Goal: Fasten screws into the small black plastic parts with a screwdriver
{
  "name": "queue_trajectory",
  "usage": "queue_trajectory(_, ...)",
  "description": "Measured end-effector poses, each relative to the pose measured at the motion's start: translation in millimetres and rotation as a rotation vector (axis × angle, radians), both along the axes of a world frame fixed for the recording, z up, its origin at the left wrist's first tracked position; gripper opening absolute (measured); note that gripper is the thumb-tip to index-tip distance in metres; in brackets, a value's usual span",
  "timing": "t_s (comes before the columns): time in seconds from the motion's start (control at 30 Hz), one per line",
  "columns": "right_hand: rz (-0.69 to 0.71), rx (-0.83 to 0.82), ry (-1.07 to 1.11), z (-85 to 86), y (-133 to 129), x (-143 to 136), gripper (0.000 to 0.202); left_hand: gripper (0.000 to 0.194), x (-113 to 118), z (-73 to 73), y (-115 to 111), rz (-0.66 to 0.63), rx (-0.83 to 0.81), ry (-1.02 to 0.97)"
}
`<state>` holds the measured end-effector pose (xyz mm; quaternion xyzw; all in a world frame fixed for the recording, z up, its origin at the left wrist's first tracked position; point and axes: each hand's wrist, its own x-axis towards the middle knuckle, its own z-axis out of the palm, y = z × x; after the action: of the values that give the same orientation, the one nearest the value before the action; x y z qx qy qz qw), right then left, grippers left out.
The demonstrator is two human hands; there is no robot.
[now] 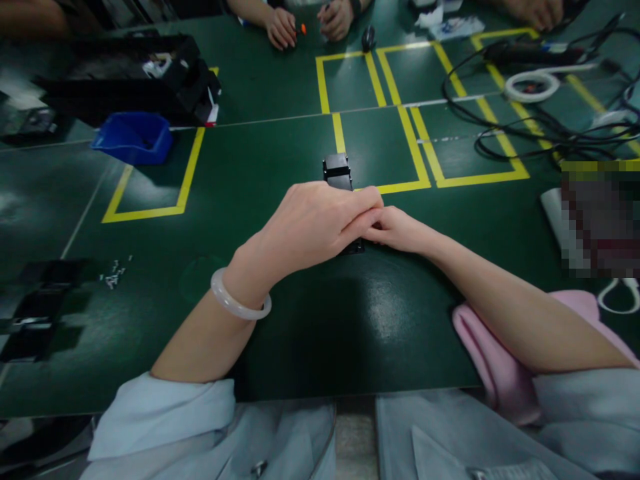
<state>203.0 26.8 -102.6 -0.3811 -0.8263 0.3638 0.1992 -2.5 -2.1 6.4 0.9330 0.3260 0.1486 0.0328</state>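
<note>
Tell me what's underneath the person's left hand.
Under the left hand is a black part. Its far end and a bit of its near end show; the hand hides its middle, so I can't tell what is there.

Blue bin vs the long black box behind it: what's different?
Color: the blue bin is bright blue, the black box black.
Size: the black box looks much longer; the blue bin is small.
Position: the blue bin sits nearer the wearer, the black box farther back.
Shared: both are on the green table, toward the left of the view.
</note>
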Motion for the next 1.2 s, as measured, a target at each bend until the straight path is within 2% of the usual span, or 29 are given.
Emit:
queue_trajectory(0.17, 0.011, -0.004, 0.026, 0.7, 0, 0, 0.028, 0.035, 0, 1.3, -2, -0.007, -0.029, -0.003)
queue_trajectory(0.37, 0.011, 0.0, 0.025, 2.5, 0, -1, 0.027, 0.043, 0, 1.1, 0, 0.023, -0.052, 0.02)
queue_trajectory(0.67, -0.019, -0.026, 0.136, 2.0, -1, 0, 0.023, 0.047, 3, -2.9, 0, 0.046, -0.017, -0.004)
queue_trajectory(0.77, -0.063, -0.043, 0.274, 11.3, -2, 0, 0.018, 0.043, 3, -3.5, 0, 0.053, -0.014, -0.016)
queue_trajectory(0.9, 0.036, -0.154, 0.491, 31.8, -8, 1, 0.017, 0.041, 3, -4.7, 0, 0.069, -0.001, -0.043)
queue_trajectory(1.03, 0.131, -0.281, 0.564, 48.2, -18, -2, 0.023, 0.044, 3, -5.7, 0, 0.095, 0.029, -0.054)
queue_trajectory(1.2, -0.005, -0.223, 0.548, 57.3, -24, -10, 0.014, 0.046, 3, -6.3, -1, 0.121, 0.039, -0.054)
